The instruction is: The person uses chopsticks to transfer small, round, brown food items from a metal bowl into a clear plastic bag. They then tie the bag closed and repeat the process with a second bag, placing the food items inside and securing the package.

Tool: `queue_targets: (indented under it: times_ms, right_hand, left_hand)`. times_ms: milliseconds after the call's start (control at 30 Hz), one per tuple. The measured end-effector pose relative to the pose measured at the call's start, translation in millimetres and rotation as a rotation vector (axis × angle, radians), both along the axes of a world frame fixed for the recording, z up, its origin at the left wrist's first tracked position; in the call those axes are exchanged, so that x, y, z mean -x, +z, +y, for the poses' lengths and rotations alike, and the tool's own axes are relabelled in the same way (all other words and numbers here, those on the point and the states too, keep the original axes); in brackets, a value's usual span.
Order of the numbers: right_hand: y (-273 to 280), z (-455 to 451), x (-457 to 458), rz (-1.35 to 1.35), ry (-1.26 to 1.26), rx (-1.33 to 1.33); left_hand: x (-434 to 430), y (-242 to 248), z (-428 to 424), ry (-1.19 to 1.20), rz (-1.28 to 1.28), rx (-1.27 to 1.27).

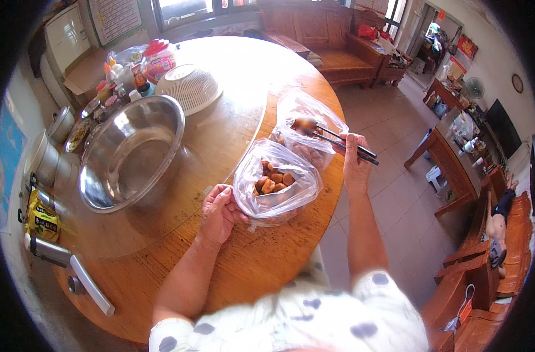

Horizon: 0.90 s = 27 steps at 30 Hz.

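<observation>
My left hand [219, 214] pinches the rim of the nearer clear plastic bag [285, 204], which stands open with glossy brown food pieces [274, 179] inside. In my right hand [357, 163] is a pair of dark chopsticks [346, 143]. Their tips reach into the farther plastic bag [294, 103], at a brown piece of food [305, 126] near its mouth. The two bags touch each other at the right side of the round wooden table [232, 264].
A large steel basin [146, 165] stands left of the bags, with an upturned white plastic colander [190, 88] behind it. Bottles, jars and dishes crowd the far left. A steel thermos [47, 251] lies at the left edge. A person [497, 224] lies on a wooden bench at right.
</observation>
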State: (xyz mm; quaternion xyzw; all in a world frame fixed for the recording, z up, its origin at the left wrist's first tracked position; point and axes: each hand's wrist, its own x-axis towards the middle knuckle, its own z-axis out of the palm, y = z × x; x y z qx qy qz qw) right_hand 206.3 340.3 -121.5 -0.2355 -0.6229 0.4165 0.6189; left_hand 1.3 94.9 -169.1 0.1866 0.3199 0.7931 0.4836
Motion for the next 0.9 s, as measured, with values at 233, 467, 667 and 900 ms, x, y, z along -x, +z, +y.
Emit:
queue_targets:
  times_ms: [233,467,667,900]
  right_hand:
    - [0.1,-6.3,-6.5,0.149,-0.002,0.105]
    - [29.6,-61.6,-55.8,0.313,0.153,0.167]
    - [25.1,-98.0,-39.1,-0.087,0.306,0.064]
    - [12.9,-95.4,-14.0,-0.258,0.275,-0.205]
  left_hand:
    - [-1.7,2.3,-2.7,0.001,0.023,-0.008]
    - [-11.8,29.4,-8.8,-0.028,0.201,0.057]
    - [-18.9,30.5,-8.9,-0.038,0.476,0.127]
    - [-11.1,16.1,-7.9,-0.053,0.405,0.122]
